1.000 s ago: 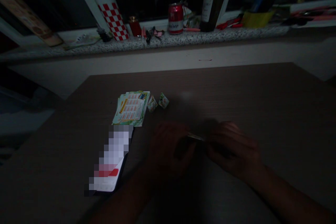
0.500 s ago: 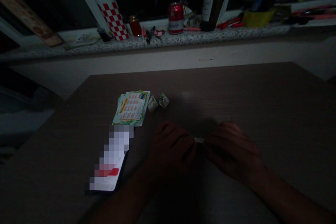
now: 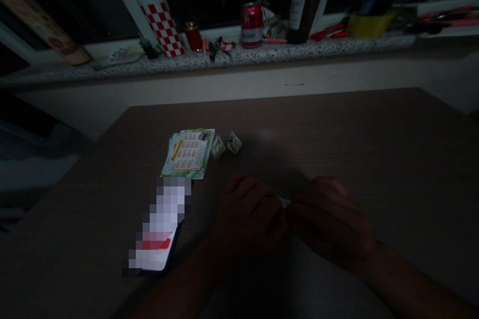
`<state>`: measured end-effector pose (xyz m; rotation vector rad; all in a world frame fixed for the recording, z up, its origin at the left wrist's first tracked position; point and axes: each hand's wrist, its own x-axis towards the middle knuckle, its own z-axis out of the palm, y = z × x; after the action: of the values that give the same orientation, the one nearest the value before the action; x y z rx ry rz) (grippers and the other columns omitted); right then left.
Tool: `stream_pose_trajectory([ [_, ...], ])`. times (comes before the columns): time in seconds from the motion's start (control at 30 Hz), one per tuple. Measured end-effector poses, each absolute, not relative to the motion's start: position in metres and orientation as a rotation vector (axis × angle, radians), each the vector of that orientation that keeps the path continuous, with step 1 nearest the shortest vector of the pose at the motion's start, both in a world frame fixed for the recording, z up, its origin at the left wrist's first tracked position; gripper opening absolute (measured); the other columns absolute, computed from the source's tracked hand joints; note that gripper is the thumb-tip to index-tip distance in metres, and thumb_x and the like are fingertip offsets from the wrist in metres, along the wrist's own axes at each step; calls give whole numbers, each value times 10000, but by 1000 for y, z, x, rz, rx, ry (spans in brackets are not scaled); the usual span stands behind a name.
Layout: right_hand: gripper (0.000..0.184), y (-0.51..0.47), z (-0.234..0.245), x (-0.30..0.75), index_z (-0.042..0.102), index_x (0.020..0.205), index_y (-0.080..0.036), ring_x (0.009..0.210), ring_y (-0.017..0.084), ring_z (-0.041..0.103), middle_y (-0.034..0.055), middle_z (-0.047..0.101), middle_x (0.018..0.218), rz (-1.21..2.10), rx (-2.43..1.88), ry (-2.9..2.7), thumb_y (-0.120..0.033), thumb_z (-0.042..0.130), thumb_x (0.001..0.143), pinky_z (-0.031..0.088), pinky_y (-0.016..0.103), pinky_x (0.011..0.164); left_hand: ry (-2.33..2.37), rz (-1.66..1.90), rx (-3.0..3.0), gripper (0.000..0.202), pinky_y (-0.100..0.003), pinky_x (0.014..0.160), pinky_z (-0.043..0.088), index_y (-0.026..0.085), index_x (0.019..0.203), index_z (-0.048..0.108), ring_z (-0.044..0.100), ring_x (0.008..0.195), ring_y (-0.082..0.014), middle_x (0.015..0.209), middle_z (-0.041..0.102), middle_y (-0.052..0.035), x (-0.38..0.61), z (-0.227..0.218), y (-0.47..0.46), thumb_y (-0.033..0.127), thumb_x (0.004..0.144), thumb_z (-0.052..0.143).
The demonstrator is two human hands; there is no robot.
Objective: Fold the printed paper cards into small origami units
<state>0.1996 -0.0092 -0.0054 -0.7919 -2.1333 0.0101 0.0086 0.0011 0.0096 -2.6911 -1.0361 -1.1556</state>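
Observation:
Between my two hands shows a small pale sliver of a piece of paper (image 3: 284,201), mostly covered by the fingers. My left hand (image 3: 250,209) pinches its left end with curled fingers. The other end is pinched by my right hand (image 3: 329,214). Beyond my left hand lie two small folded paper pieces, one paper piece (image 3: 217,147) touching or close to a stack of printed sheets (image 3: 189,154), the other paper piece (image 3: 234,143) just to its right. The sheets are pale green with red-printed grids. Dim light hides finger detail.
A lit phone (image 3: 159,229) lies on the brown table (image 3: 355,129) left of my left arm. Along the granite windowsill (image 3: 224,60) stand a checkered white bottle (image 3: 162,25), a small red bottle (image 3: 193,36), a red can (image 3: 251,25), a dark pouch (image 3: 305,10) and a yellow container (image 3: 370,25).
My hands have drawn closer together, and less of the paper shows between them. The visible sliver now slants down to the right.

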Motion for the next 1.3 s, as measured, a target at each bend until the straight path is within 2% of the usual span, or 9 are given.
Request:
stream_pose_trajectory([
  [0.23, 80, -9, -2, 199, 625, 837, -184, 657, 155, 611, 9, 678, 731, -41, -793, -2085, -120, 657, 803, 468, 361, 680, -1155, -1200, -2568, 38, -407, 888, 402, 179, 744, 615, 610, 737, -162, 770, 698, -9, 12, 11, -3, 149, 753, 636],
  [0.43, 99, -10, 1, 199, 637, 834, -191, 655, 167, 639, 18, 699, 730, -25, -802, -2045, -119, 686, 786, 482, 374, 688, -1212, -1222, -2522, 54, -421, 887, 419, 173, 738, 603, 623, 738, -173, 771, 699, -19, 7, 13, 1, 153, 740, 653],
  [0.7, 143, -8, 3, 202, 623, 825, -193, 609, 152, 619, 10, 692, 700, -30, -829, -2023, -87, 689, 755, 481, 374, 672, -1305, -1182, -2427, 60, -390, 806, 435, 169, 719, 589, 611, 721, -179, 739, 665, -22, -10, 13, 11, 142, 739, 639],
  [0.9, 182, -6, 0, 205, 618, 841, -201, 627, 175, 614, 19, 679, 702, -32, -843, -2040, -74, 699, 738, 479, 389, 669, -1338, -1222, -2394, 77, -368, 784, 437, 179, 744, 574, 605, 795, -190, 810, 661, -31, -15, 13, 12, 133, 759, 634],
  [1.03, 192, -6, -2, 204, 608, 876, -200, 652, 182, 618, 25, 680, 730, 16, -812, -2066, -86, 690, 746, 482, 393, 677, -1101, -1146, -2711, 102, -352, 786, 448, 150, 905, 618, 593, 834, -186, 892, 673, -55, -2, 13, 4, 141, 803, 617],
  [1.2, 167, -6, -4, 202, 594, 829, -207, 656, 185, 609, 15, 654, 688, 62, -841, -2066, -94, 673, 734, 471, 387, 677, -969, -992, -2855, 121, -292, 620, 409, 154, 840, 650, 529, 644, -146, 721, 633, -30, 6, 8, 0, 130, 867, 534],
  [1.3, 153, -4, -4, 204, 594, 816, -204, 640, 188, 597, 15, 640, 669, 57, -891, -2044, -110, 678, 728, 458, 387, 669, -978, -1013, -2855, 145, -274, 586, 397, 156, 823, 645, 510, 621, -136, 698, 614, -27, 5, 7, -1, 127, 870, 511],
])
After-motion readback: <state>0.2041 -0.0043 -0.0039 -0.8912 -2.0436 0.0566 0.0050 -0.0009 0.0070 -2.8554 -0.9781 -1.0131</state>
